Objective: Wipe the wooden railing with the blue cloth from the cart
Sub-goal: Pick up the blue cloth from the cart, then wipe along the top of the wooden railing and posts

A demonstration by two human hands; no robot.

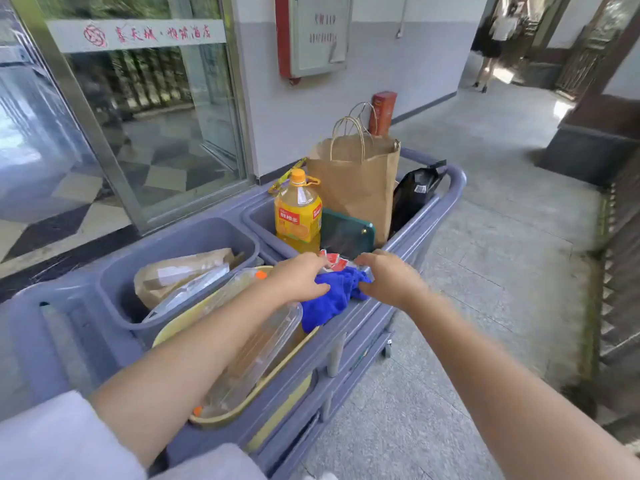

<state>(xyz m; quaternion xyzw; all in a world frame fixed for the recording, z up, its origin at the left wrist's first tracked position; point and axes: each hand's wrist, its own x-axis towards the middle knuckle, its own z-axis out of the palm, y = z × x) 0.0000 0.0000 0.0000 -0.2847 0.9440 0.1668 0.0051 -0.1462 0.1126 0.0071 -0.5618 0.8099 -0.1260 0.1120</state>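
Observation:
A crumpled blue cloth (330, 295) lies on the near rim of the grey plastic cart (426, 220), hanging partly over a yellow tub. My left hand (300, 275) rests on the cloth's left side with its fingers curled onto the fabric. On the cloth's right end my right hand (389, 277) pinches the fabric. Both arms reach forward over the cart. A dark wooden railing (620, 271) runs along the right edge of the view, apart from both hands.
The cart holds a brown paper bag (360, 181), an orange juice bottle (298, 211), a green case (346, 233), a black bag (414, 195) and clear empty bottles in the yellow tub (242, 407). Glass doors stand on the left. A person stands far down the corridor.

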